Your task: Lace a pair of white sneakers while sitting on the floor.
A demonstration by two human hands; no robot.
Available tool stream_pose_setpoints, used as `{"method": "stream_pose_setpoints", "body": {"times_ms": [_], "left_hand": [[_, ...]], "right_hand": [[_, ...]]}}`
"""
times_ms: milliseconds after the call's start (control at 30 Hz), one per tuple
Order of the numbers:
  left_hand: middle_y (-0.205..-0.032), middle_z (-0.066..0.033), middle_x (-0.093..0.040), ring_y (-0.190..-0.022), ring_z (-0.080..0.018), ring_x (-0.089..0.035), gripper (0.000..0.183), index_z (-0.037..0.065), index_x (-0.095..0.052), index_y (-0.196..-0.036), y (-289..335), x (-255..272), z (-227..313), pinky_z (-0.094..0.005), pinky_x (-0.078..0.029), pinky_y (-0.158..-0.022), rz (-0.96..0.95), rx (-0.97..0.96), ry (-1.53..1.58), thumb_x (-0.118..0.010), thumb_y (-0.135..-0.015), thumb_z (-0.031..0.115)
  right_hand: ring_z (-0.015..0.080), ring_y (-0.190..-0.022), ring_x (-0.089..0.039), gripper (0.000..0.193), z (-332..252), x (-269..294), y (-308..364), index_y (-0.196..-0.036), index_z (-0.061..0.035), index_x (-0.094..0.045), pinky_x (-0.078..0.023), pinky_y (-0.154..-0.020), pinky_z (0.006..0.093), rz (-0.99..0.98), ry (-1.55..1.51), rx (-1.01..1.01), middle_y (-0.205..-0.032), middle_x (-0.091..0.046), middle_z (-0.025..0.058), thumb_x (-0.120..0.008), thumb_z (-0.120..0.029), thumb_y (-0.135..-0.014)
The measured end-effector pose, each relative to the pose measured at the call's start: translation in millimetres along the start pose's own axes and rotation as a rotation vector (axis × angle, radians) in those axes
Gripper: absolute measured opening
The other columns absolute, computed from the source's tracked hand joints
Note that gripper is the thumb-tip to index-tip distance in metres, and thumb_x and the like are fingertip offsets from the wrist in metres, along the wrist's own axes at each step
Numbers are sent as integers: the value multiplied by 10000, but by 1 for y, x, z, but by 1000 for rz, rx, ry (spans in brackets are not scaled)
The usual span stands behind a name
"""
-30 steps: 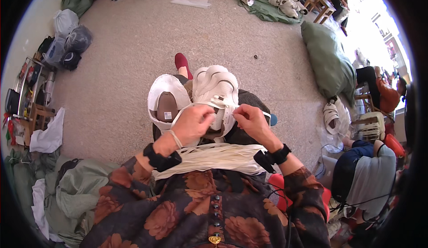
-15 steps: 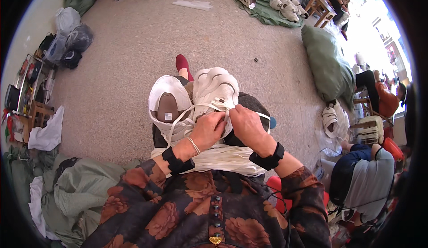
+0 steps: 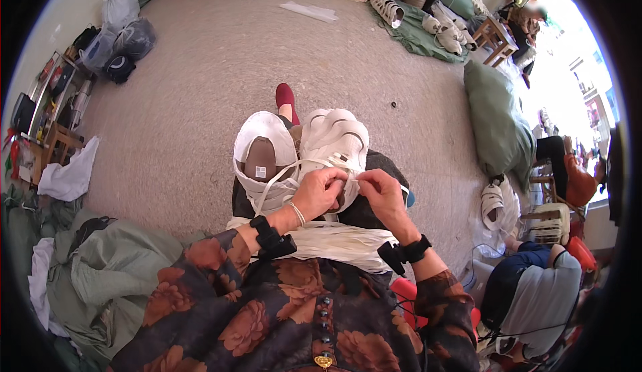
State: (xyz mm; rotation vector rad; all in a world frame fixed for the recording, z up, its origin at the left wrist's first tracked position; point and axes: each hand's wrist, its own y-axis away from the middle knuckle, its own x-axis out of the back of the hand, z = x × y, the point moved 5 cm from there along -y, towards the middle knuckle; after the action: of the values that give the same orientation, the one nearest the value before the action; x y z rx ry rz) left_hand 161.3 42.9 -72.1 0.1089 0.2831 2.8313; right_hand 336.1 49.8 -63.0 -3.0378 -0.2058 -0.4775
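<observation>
- Your right hand [image 3: 384, 195] is pinching white lace [image 3: 286, 168]; your left hand [image 3: 319, 193] isn't clearly showing its grip.
- Slack is trailing over the neighbouring shoe [image 3: 259, 154], possibly risking a snag.

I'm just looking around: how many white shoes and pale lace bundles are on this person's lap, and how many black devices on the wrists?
White shoes: 2
Pale lace bundle: 1
Black wrist devices: 2
Total: 5

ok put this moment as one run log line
left hand: at white shoe; right hand: at laces; other shoe: alongside; lace bundle: across lap
</observation>
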Motion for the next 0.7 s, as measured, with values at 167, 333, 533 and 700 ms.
{"method": "stream_pose_setpoints", "body": {"times_ms": [167, 333, 533, 700], "left_hand": [[-744, -23, -659, -545, -66, -602, 186, -3, -662, -1116, -3, -2, -1, -221, -507, -479, 7, 31, 52, -542, -989, 62], [-695, -18, -638, -519, -78, -586, 149, -4, -685, -1013, -7, 0, 6, -228, -491, -463, -32, -8, -46, -559, -980, 69], [-666, -97, -641, -553, -170, -624, 127, 10, -679, -904, -13, 9, 6, -327, -504, -529, -10, -290, -445, -591, -912, 101], [-697, -130, -663, -654, -302, -650, 128, 35, -674, -856, 38, 103, 12, -387, -497, -610, -57, -188, -896, -619, -853, 150]], "right_hand": [[163, -711, -633, 119, 5, -13, -5, -896, 24, -614, -501, -633, 305, -88, -62, -109, -774, -655, 74, -674, -78, -888], [230, -841, -626, 349, -32, -21, 13, -1060, 25, -544, -526, -718, 324, -53, 359, 142, -939, -605, 139, -753, -153, -844], [419, -976, -568, 529, -32, -31, 19, -1163, 26, -458, -495, -804, 451, -27, 420, 195, -1068, -506, 218, -766, -165, -778], [405, -944, -575, 424, -34, -25, 12, -1148, 11, -500, -496, -788, 446, -83, 407, 153, -1071, -513, 214, -713, -137, -812]]}}
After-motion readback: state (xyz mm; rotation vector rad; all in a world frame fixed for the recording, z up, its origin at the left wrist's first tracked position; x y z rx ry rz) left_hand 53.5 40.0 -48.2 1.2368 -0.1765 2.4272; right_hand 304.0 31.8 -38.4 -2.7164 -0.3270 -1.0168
